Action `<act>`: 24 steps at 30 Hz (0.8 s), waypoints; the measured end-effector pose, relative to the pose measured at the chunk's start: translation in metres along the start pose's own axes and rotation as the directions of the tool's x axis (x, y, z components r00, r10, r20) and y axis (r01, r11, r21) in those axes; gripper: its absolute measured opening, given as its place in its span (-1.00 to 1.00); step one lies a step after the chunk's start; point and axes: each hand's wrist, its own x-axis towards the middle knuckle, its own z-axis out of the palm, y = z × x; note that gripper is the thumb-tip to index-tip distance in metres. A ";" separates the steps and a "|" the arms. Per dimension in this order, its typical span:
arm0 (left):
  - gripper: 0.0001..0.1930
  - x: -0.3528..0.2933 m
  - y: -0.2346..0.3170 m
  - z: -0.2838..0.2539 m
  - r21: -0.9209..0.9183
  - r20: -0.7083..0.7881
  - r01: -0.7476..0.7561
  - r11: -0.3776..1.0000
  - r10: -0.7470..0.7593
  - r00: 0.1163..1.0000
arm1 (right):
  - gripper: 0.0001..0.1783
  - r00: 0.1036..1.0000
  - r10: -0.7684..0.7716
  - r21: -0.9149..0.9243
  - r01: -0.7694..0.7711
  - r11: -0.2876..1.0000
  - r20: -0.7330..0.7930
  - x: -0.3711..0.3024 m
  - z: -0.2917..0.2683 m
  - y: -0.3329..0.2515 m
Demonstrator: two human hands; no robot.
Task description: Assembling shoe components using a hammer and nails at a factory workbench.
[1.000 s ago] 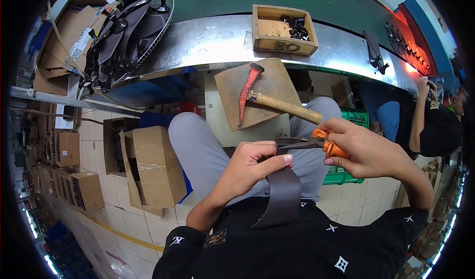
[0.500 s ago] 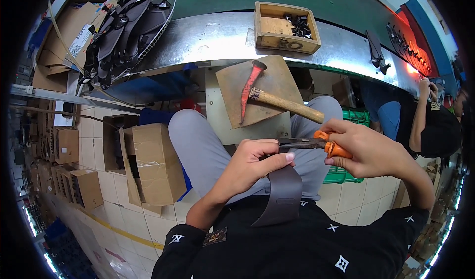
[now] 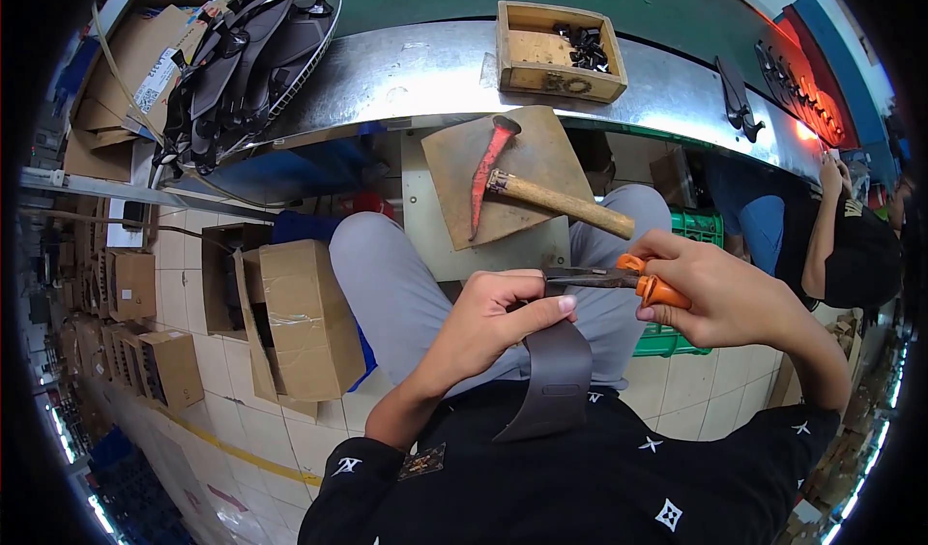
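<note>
My left hand (image 3: 483,324) pinches a dark grey, curved, strap-like piece (image 3: 559,376) between thumb and fingers; its wide end hangs down against my shirt. My right hand (image 3: 725,295) is wrapped round the orange handles of a pair of pliers (image 3: 594,277). The dark jaws point left and meet the upper end of the grey piece beside my left fingers, where the exact grip is hidden. Beyond my hands, a hammer (image 3: 561,204) with a red head and wooden handle lies on a worn brown board (image 3: 541,144).
A wooden box (image 3: 561,83) with small black parts stands on the metal bench edge (image 3: 416,71). A wire basket (image 3: 314,66) of dark strap-like pieces is at far left. Cardboard boxes (image 3: 314,313) stand at left, a green crate (image 3: 696,226) at right. Another person (image 3: 855,245) sits far right.
Almost nothing differs. My right hand and the pliers have shifted very slightly to the right; both hands keep their hold.
</note>
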 end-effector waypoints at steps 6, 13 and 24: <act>-0.66 0.000 0.005 -0.002 0.004 -0.021 -0.001 1.000 0.001 1.000 | -0.70 0.999 0.006 0.023 -0.005 1.000 -0.050 0.001 0.006 -0.003; -0.65 -0.002 0.008 -0.006 0.048 -0.045 0.020 0.999 -0.018 0.999 | -0.73 0.996 0.031 0.015 -0.030 0.999 -0.085 0.004 0.015 -0.006; -0.65 -0.004 0.005 -0.005 0.021 -0.054 0.071 0.997 -0.069 0.996 | -0.71 0.994 0.072 0.007 -0.072 0.997 -0.084 0.003 0.017 -0.013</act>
